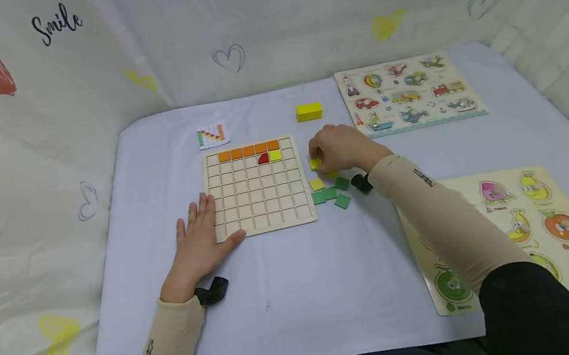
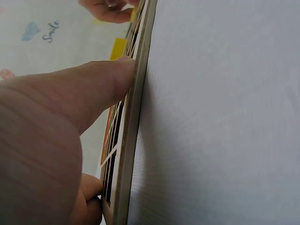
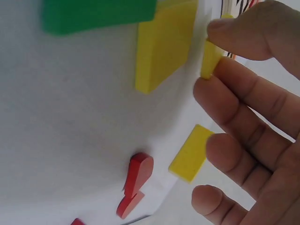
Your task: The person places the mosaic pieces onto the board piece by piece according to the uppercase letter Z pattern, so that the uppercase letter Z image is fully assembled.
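My left hand [image 1: 197, 250] lies with straight fingers at the left side of a wooden grid board [image 1: 256, 206]; its thumb [image 2: 105, 79] presses the near edge. Orange square tiles [image 1: 249, 151] fill part of the board's top row. Below them sit a red rounded piece [image 1: 263, 158] and a yellow tile [image 1: 275, 155]. Right of the board, my right hand [image 1: 341, 147] pinches a small yellow tile [image 3: 211, 58] between thumb and fingertips, just above the table. Loose yellow tiles [image 1: 316, 184] and several green tiles [image 1: 329, 193] lie under and near that hand.
A yellow block [image 1: 309, 112] and a small pattern card [image 1: 212, 135] stand behind the board. A vehicle puzzle [image 1: 411, 92] is at the back right, a fruit puzzle [image 1: 509, 235] under the right forearm. Red pieces [image 3: 139, 173] show in the right wrist view.
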`<action>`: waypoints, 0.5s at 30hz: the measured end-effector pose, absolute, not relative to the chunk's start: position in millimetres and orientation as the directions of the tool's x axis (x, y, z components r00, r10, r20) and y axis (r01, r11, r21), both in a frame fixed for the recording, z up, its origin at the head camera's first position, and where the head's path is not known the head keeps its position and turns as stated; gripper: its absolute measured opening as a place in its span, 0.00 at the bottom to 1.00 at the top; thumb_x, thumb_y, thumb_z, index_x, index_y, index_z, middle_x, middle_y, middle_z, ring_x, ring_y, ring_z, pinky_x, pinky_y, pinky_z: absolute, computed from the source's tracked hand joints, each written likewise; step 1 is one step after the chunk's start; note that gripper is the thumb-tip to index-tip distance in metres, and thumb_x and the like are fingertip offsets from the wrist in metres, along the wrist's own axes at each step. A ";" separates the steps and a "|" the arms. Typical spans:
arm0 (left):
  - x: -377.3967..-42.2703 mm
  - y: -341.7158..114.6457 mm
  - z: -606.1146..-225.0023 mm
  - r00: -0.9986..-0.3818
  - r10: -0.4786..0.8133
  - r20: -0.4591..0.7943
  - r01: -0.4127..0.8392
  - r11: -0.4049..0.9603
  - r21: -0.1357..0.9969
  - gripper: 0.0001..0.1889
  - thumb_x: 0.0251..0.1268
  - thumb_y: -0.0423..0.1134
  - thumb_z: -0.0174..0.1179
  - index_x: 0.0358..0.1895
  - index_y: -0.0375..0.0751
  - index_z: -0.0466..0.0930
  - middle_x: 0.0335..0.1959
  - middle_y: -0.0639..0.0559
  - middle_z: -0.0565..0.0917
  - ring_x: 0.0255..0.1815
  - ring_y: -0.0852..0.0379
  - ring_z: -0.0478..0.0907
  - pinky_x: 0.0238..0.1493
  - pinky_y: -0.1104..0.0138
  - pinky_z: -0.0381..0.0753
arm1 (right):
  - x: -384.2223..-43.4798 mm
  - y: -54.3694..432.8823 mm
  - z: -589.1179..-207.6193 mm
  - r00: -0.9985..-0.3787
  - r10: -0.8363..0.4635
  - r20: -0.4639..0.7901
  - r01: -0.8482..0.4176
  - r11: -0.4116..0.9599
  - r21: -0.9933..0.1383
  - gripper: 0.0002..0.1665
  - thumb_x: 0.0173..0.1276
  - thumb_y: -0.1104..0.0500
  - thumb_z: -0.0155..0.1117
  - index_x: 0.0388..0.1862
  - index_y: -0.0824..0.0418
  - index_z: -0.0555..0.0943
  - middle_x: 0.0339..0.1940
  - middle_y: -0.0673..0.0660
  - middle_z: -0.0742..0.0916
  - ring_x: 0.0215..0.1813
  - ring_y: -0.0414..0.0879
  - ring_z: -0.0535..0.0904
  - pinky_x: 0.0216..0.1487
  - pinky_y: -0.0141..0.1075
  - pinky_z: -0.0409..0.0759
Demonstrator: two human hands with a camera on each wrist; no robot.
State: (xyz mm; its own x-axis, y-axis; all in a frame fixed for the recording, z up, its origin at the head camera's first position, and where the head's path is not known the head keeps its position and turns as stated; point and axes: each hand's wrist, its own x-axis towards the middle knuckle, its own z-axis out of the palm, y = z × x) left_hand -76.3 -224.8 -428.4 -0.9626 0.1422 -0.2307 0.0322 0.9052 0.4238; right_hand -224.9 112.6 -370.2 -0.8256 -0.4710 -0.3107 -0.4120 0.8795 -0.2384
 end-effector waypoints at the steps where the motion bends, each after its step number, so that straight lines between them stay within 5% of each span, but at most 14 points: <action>1: -76.4 -224.6 -428.4 -0.963 0.142 -0.231 0.032 0.906 0.423 0.60 0.68 0.71 0.58 0.86 0.41 0.32 0.88 0.48 0.31 0.88 0.36 0.28 0.81 0.32 0.28 | -225.6 111.7 -370.2 -0.829 -0.474 -0.299 -0.413 0.877 -0.245 0.17 0.64 0.53 0.72 0.51 0.55 0.88 0.45 0.54 0.87 0.50 0.51 0.75 0.56 0.45 0.76; 15: -75.8 -223.3 -428.6 -0.967 0.132 -0.218 0.026 0.901 0.432 0.60 0.68 0.71 0.59 0.86 0.41 0.35 0.88 0.47 0.33 0.89 0.38 0.29 0.82 0.33 0.29 | -234.2 53.6 -375.1 -0.768 -0.616 -0.172 -0.566 0.780 -0.266 0.15 0.67 0.54 0.73 0.51 0.55 0.89 0.45 0.52 0.89 0.52 0.50 0.76 0.60 0.44 0.78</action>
